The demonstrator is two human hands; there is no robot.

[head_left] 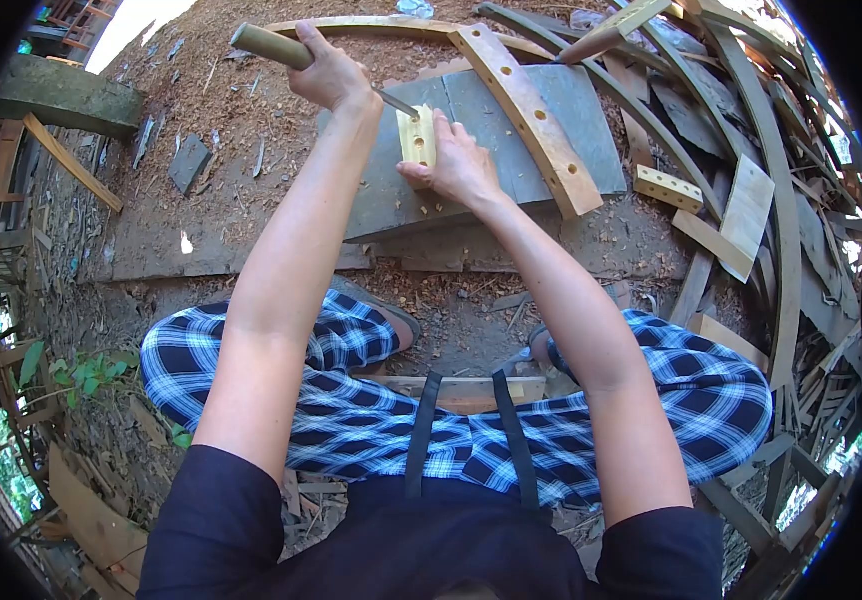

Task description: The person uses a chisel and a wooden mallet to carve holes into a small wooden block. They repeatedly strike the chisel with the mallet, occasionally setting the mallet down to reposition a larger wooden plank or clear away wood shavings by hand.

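Observation:
My left hand (334,80) is closed around a chisel (269,47) with a thick, round wooden handle. Its narrow metal blade slants down to the top of a small pale wooden block (415,137), near a hole there. The exact shape of the tip is too small to tell. My right hand (459,165) grips this block, thumb at its near end and fingers along its right side. Several holes run down the block's upper face. Beneath it lies a grey slab (391,205). A longer curved wooden piece with holes (536,118) rests on the slab to the right.
Wood shavings (241,130) cover the ground around the slab. Another drilled block (668,188) lies at the right, beside long curved wooden strips (766,150) in a pile. A mossy beam (66,95) is at the far left. My crossed legs (351,400) are close in front.

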